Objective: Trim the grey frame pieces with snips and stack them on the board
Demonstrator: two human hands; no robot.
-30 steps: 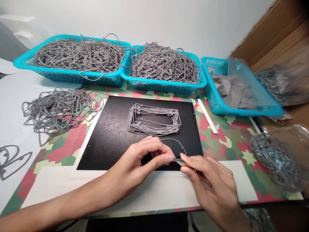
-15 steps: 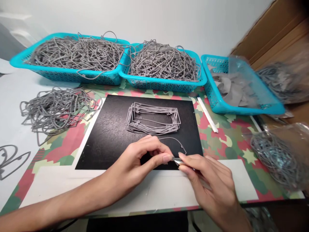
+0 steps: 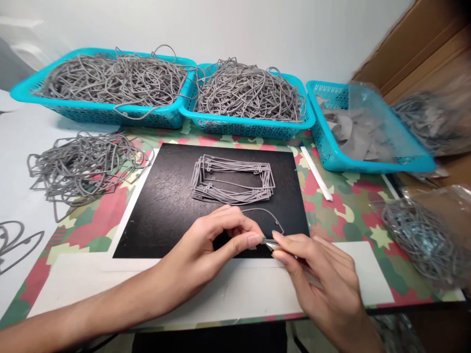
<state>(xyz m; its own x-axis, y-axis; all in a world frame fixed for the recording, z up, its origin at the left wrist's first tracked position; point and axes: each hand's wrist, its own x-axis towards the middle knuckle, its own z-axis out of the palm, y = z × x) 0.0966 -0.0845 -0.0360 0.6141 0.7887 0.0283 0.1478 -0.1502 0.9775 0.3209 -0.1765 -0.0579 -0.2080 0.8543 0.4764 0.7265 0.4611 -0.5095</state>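
Observation:
My left hand [image 3: 217, 240] pinches a thin grey rubber gasket [image 3: 265, 215] at the near edge of the black mat [image 3: 165, 206]. My right hand [image 3: 320, 279] is closed on a slim metal tool [image 3: 270, 242], its tip meeting the left fingertips at the gasket. Behind the hands, a neat stack of grey rectangular gaskets [image 3: 233, 180] lies on the mat.
Two turquoise baskets [image 3: 99, 115] [image 3: 253, 127] full of tangled grey gaskets stand at the back, and a third basket [image 3: 368, 162] holds grey scraps. A loose gasket pile [image 3: 84, 164] lies at left, bagged gaskets [image 3: 423, 240] at right, a white stick [image 3: 316, 174] beside the mat.
Both hands stay pinched together at the gasket with almost no motion. The view has shifted slightly.

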